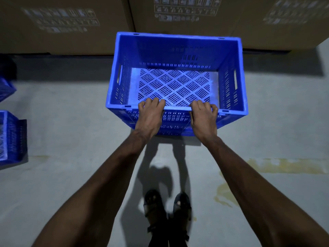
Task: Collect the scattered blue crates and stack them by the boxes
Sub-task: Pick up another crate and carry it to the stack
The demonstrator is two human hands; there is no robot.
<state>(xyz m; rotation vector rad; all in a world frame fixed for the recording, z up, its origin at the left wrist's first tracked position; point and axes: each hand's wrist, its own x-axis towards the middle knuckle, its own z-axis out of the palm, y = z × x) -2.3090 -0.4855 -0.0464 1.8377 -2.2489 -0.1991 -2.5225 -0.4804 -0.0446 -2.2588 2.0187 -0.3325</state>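
1. While it sits at frame centre, close before the cardboard boxes (195, 24), blue crate (178, 50) rests on a lower crate (175, 130), seemingly for stacking.
2. Left hand (150, 113), right hand (203, 115): fingers hooked over near rim, steadying it.
3. Spare crates (10, 136), left edge: likely uncollected.

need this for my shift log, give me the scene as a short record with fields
left hand: grips the near rim of the blue crate
right hand: grips the same rim
blue crate: upright, empty, close to the cardboard boxes
other crates: two, partly visible at left edge
floor: grey, yellow stain on the right
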